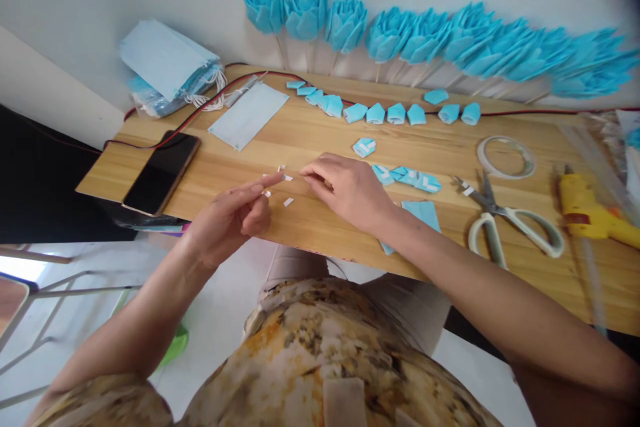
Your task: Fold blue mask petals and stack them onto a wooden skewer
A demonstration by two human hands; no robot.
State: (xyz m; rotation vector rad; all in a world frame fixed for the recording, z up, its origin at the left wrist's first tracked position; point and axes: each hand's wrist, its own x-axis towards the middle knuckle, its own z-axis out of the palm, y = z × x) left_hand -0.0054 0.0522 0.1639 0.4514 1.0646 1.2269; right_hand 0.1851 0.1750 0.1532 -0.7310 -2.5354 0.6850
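My left hand [227,213] hovers at the table's front edge with its index finger stretched out and the other fingers curled. Around that fingertip are several small white pieces of tape [289,201]; whether any stick to the finger I cannot tell. Thumb and fingertips of my right hand [347,187] are pinched together just right of it, and anything between them is too small to see. Beyond and beside the right hand lie folded blue pieces with white tape strips, one a pentagon [364,147], others in a small cluster [413,178]. A blue square [421,215] is partly under my right forearm.
Scissors [493,210], a tape roll [506,157] and a yellow glue gun [583,203] lie right. Folded blue pieces [376,113] form a row behind. Blue flowers [345,23] on sticks lean on the wall. Left are a phone [161,173], a flat mask [249,115] and stacked masks [167,60].
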